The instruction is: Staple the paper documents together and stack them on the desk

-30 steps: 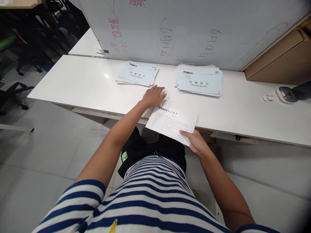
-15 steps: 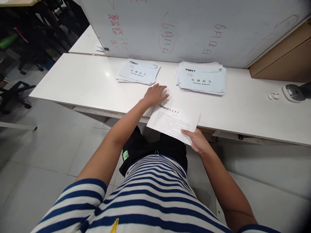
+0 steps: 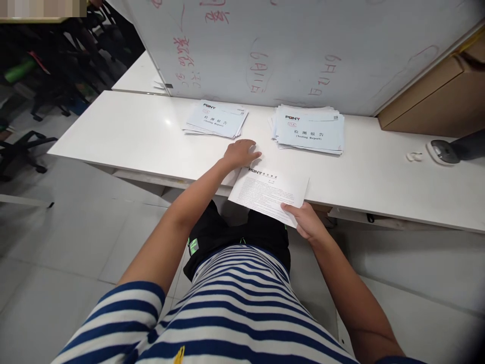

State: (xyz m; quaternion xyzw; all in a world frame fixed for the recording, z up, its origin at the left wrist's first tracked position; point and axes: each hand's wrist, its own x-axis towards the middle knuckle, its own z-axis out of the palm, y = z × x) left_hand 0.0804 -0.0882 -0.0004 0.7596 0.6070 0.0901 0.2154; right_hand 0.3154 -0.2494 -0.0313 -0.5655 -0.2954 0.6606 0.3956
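The sheet (image 3: 265,194), mostly printed too small to read, partly hides the right hand (image 3: 310,222)

- Sheet (image 3: 265,194): white; lines of dark print, bold black heading.
- Left stack (image 3: 217,121): pale blue top cover, black lettering, 1 red mark; white edges beneath.
- Right stack (image 3: 310,132): same pale blue, black and red scheme.
- Desk (image 3: 140,131): glossy white.
- Whiteboard (image 3: 295,50): greyish white, red handwriting.
- Box (image 3: 428,106): brown.
- Shirt (image 3: 227,303): blue and white stripes, 1 yellow detail.
- Trousers (image 3: 206,245): black, green accents.
- Floor (image 3: 76,232): light grey, tile-line pattern.
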